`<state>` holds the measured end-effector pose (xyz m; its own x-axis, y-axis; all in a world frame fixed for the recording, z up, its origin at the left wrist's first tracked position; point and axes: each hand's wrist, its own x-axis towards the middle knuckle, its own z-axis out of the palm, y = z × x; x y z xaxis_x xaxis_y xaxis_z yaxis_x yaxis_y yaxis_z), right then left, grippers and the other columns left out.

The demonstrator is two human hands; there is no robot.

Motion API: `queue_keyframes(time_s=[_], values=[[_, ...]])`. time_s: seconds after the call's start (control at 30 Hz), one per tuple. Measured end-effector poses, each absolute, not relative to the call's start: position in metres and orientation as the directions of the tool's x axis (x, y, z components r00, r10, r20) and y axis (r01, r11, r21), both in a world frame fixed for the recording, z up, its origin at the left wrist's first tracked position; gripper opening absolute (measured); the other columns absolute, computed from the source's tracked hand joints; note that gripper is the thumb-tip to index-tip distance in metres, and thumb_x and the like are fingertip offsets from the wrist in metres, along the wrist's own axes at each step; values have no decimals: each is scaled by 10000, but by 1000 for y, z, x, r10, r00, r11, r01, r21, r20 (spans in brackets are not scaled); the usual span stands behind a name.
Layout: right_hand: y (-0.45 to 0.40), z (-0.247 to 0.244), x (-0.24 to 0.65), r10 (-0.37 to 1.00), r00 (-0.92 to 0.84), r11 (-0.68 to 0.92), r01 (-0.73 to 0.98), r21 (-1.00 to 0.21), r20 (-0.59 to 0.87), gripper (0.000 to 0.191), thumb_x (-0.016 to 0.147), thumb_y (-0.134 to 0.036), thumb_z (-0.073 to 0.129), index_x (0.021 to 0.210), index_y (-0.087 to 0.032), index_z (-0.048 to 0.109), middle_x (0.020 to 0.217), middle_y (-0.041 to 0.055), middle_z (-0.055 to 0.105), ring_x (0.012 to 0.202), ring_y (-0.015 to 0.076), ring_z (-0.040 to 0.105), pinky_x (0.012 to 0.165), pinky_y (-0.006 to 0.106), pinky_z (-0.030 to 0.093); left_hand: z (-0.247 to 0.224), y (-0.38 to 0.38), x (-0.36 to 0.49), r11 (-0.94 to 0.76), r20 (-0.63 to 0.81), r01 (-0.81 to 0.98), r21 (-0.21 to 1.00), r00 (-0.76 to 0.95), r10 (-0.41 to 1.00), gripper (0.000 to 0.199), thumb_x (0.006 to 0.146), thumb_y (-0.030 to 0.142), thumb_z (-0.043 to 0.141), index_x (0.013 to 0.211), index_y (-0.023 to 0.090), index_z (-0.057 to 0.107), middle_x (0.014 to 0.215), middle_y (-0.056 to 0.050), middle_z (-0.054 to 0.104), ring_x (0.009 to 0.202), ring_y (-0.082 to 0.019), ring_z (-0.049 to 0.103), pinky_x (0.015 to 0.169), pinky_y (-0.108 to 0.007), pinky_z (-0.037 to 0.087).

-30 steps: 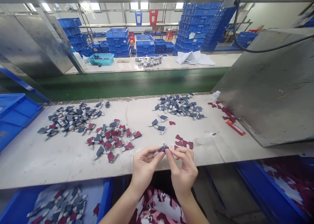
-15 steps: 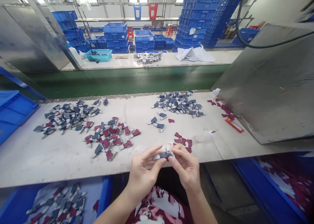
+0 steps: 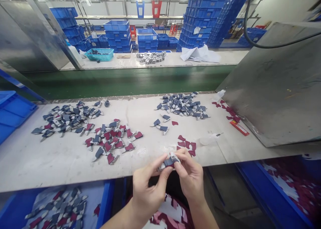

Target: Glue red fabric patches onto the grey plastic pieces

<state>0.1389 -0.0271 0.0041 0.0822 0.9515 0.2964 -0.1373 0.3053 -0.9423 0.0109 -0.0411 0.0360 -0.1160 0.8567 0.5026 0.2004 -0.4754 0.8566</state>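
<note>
A small grey, dark blue and maroon part (image 3: 169,161) is pinched between both hands just over the table's front edge. My left hand (image 3: 150,183) grips its left end with thumb and fingers. Thumb and fingertips of my right hand (image 3: 191,175) press on its right end. Loose maroon pieces (image 3: 187,144) lie just beyond my right hand. Farther back is a pile of dark blue and grey parts (image 3: 182,104). Parts with maroon faces (image 3: 112,138) are heaped left of my hands, beside another dark blue heap (image 3: 71,117).
Blue bins with pieces sit below the table at left (image 3: 107,199) and right (image 3: 271,192). A clear bottle with a thin tip (image 3: 209,139) and a red packet (image 3: 239,128) lie at right. A metal panel (image 3: 278,85) slants at the right edge.
The held part has tilted, its right end now higher, and more of its dark blue face shows. Both hands have shifted slightly and still hold it.
</note>
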Motion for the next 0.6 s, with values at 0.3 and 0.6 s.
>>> queue_keyframes(time_s=[0.3,0.6], values=[[-30,0,133,973,91,225,-160,-961,212,177,921,-281,626,1042,-269,754,808,19,560,745,143,546,634,254,489,29,-43,14,-484,530,253,838,-167,831,506,782,-21,701,1218,236,680,1007,-8,806,763,-157,786,718,-159,643],[-33,1,131,980,96,192,-184,-964,177,188,929,-271,617,1064,-289,746,819,12,547,730,132,543,624,241,484,29,-44,13,-509,564,276,815,-173,808,503,768,-27,714,1199,229,690,986,-20,809,751,-160,786,730,-159,640]])
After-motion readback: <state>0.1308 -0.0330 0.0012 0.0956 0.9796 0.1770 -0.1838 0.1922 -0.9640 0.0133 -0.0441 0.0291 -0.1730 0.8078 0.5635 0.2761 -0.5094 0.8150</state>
